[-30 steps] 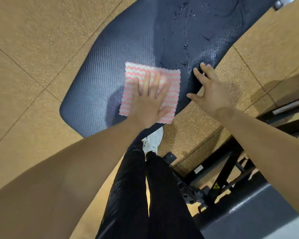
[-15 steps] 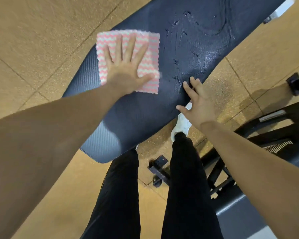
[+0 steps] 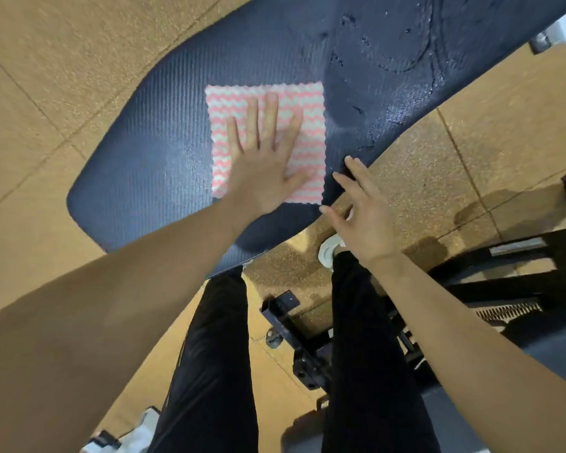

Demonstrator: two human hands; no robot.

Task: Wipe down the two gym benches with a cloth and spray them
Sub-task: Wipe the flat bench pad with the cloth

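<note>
Head view: my left hand [image 3: 265,165] flat, pressing pink-and-white zigzag cloth [image 3: 229,99] on dark ribbed vinyl bench pad [image 3: 157,148], right hand [image 3: 366,217] open, empty; wet streaks [image 3: 402,44] at 1 o'clock unwiped.

hidden under left hand [image 3: 265,165]: middle of cloth [image 3: 265,96] | cut off by top edge: far end of bench [image 3: 164,152] | hidden behind right hand [image 3: 365,220]: most of white shoe [image 3: 326,254] | cut off at right edge: second bench [image 3: 556,348]
</note>
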